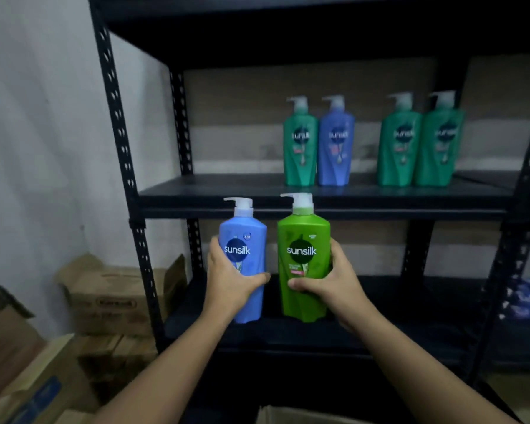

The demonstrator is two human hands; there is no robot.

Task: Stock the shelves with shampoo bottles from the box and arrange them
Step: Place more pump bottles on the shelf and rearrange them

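the left hand (pixel 231 278) grips a blue bottle (pixel 242 261) and the right hand (pixel 334 281) grips a light green bottle (pixel 303 261), fingers curled around each. both bottles are upright, just beside each other, in front of the lower shelf (pixel 380 328); i cannot tell if they already stand on it. on the upper shelf (pixel 214 191), far right, four bottles (pixel 371 142) already stand in two pairs. so the task looks partly done: the left part of the upper shelf has no bottles. an open box (pixel 291 416) is near, at the bottom edge; its content is hidden.
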